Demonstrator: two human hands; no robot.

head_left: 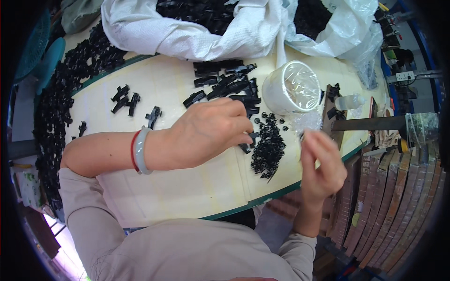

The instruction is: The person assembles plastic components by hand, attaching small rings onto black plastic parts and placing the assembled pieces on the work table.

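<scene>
My left hand (211,131) is curled over the table with its fingers closed. A black plastic part (244,148) shows at its fingertips, mostly hidden by the hand. Just right of it lies a heap of small black rings (268,150). Beyond that hand, black moulded plastic parts (229,84) are piled together. My right hand (323,164) is raised by the table's right edge, thumb and fingers pinched together. Whatever tiny thing is between them cannot be made out. Close beyond it is a patch of small clear pieces (307,121).
A white tub (276,91) with clear film stands behind the rings. White sacks (197,40) of black parts line the far side. More black parts (51,126) mass along the left. A metal bar (370,123) juts in at right, above stacked boards (389,201). A small bottle (349,101) lies nearby.
</scene>
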